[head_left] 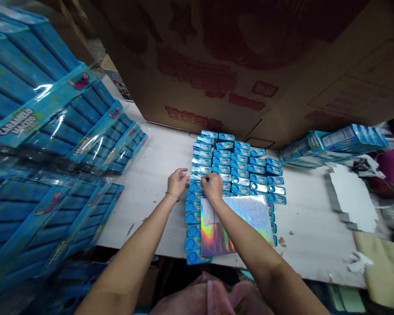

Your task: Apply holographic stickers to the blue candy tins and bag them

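My left hand [177, 183] is at the left edge of rows of small blue tins [239, 171], with thumb and fingertips pinched at one end of a small shiny sticker [195, 176]. On the other end, the closed fingertips of my right hand [213, 186] press down over a tin in the left column. Exactly how the fingers grip the sticker is too small to see. A rainbow-silver sticker sheet [246, 214] lies across the near tins, partly under my right forearm. Some tins carry bright silvery strips.
A large cardboard box [210, 83] stands along the back of the white table [144, 175]. Wrapped stacks of blue cartons [46, 100] rise on the left. More blue boxes [338, 142], white paper pieces [353, 197] and a beige slab [384, 271] are at the right.
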Demonstrator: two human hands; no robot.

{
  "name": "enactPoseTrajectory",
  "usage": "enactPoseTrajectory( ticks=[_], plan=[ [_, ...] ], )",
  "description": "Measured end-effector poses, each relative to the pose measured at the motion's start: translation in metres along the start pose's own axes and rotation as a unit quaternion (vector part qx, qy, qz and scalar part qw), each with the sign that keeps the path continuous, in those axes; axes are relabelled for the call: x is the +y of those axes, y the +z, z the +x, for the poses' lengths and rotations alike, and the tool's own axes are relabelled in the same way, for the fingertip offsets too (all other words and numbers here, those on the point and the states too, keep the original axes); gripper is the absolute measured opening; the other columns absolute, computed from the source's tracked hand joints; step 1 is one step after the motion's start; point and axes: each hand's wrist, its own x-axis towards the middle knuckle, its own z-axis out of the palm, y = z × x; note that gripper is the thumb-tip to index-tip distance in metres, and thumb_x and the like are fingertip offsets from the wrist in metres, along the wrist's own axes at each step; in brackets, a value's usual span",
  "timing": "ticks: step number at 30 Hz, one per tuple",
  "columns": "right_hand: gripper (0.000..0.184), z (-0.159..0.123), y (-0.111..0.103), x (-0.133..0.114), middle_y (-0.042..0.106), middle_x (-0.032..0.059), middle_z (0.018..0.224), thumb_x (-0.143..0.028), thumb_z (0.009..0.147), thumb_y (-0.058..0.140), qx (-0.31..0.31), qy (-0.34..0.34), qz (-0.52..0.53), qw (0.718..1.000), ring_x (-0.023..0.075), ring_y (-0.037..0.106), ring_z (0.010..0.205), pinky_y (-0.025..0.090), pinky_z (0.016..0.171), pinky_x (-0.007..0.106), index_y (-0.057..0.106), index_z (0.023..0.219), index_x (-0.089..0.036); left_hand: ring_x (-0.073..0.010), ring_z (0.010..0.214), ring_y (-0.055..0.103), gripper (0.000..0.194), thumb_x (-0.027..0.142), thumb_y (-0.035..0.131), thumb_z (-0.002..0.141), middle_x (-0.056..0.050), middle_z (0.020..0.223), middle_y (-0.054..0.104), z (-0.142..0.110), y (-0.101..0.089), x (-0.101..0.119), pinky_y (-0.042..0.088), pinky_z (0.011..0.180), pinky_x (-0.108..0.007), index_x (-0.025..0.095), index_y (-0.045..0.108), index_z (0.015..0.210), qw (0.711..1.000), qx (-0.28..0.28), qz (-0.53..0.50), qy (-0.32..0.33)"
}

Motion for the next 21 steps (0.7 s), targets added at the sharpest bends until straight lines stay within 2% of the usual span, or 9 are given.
enactPoseTrajectory(
  ticks=[4,6,8,10,12,15,16,18,21],
  plan=[
    [0.018,-0.002,-0.009,-0.002,0.059,0.0070,0.086,-0.023,0.079,0.048,-0.013,-0.039,-0.093,0.995,0.0195,0.048,0.082,0.031,0.072,0.030,0.063,0.086,-0.016,-0.0138,0.059,0.058,0.032,0.024,0.058,0.060,0.001,0.062,0.061,0.001,0.002,-0.013,0.046,0.061,-0.027,0.015,0.059,0.091,0.998,-0.004,0.060,-0.034],
    [0.023,-0.005,-0.015,-0.001,0.057,0.0075,0.091,-0.021,0.082,0.043,-0.026,-0.091,-0.127,0.987,0.0197,0.046,0.085,0.030,0.073,0.031,0.062,0.095,-0.019,-0.0154,0.065,0.060,0.029,0.023,0.054,0.064,-0.002,0.067,0.063,-0.002,0.001,-0.015,0.047,0.066,-0.029,0.015,0.061,0.091,0.993,0.017,0.113,-0.035],
    [0.028,-0.009,-0.021,0.001,0.055,0.0074,0.094,-0.019,0.084,0.039,-0.057,-0.160,-0.160,0.972,0.0204,0.044,0.087,0.029,0.072,0.032,0.061,0.101,-0.024,-0.0166,0.075,0.060,0.027,0.019,0.048,0.068,-0.005,0.078,0.065,-0.007,-0.002,-0.014,0.046,0.074,-0.030,0.015,0.063,0.089,0.986,0.020,0.163,0.003],
    [0.032,-0.010,-0.026,0.006,0.054,0.0075,0.096,-0.018,0.084,0.038,-0.091,-0.206,-0.186,0.956,0.0212,0.044,0.087,0.029,0.072,0.033,0.058,0.107,-0.029,-0.0170,0.086,0.059,0.029,0.014,0.043,0.068,-0.006,0.089,0.064,-0.014,-0.005,-0.009,0.044,0.082,-0.030,0.016,0.065,0.087,0.978,-0.010,0.200,0.049],
    [0.035,-0.009,-0.033,0.012,0.053,0.0076,0.096,-0.016,0.084,0.039,-0.110,-0.209,-0.188,0.953,0.0210,0.045,0.087,0.030,0.072,0.034,0.057,0.109,-0.030,-0.0180,0.090,0.057,0.030,0.014,0.043,0.068,-0.008,0.094,0.062,-0.023,-0.007,-0.001,0.043,0.085,-0.030,0.015,0.066,0.087,0.971,-0.016,0.229,0.065],
    [0.036,-0.007,-0.052,0.032,0.054,0.0068,0.095,-0.013,0.083,0.038,-0.085,-0.185,-0.121,0.972,0.0189,0.047,0.088,0.033,0.072,0.031,0.059,0.108,-0.027,-0.0186,0.088,0.056,0.030,0.026,0.042,0.075,-0.009,0.097,0.060,-0.046,-0.004,0.014,0.044,0.080,-0.031,0.015,0.063,0.094,0.965,0.017,0.246,0.093],
    [0.036,-0.007,-0.060,0.041,0.054,0.0065,0.095,-0.012,0.082,0.038,-0.072,-0.185,-0.088,0.976,0.0178,0.048,0.089,0.034,0.073,0.030,0.060,0.107,-0.025,-0.0185,0.088,0.056,0.031,0.031,0.043,0.077,-0.008,0.097,0.060,-0.055,-0.001,0.019,0.043,0.080,-0.031,0.016,0.062,0.096,0.960,0.000,0.253,0.122],
    [0.033,-0.014,-0.075,0.061,0.056,0.0058,0.094,-0.012,0.083,0.040,-0.062,-0.209,-0.034,0.975,0.0161,0.049,0.088,0.036,0.074,0.028,0.060,0.106,-0.022,-0.0194,0.090,0.054,0.033,0.041,0.046,0.077,-0.006,0.096,0.061,-0.075,0.010,0.028,0.041,0.080,-0.033,0.019,0.061,0.097,0.936,-0.078,0.289,0.184],
    [0.024,-0.033,-0.084,0.087,0.059,0.0045,0.091,-0.021,0.083,0.047,-0.087,-0.268,-0.034,0.959,0.0163,0.050,0.085,0.037,0.073,0.029,0.062,0.101,-0.023,-0.0225,0.089,0.052,0.029,0.043,0.052,0.073,-0.005,0.088,0.061,-0.097,0.032,0.033,0.039,0.078,-0.036,0.021,0.063,0.089,0.890,-0.164,0.374,0.204]
  ],
)
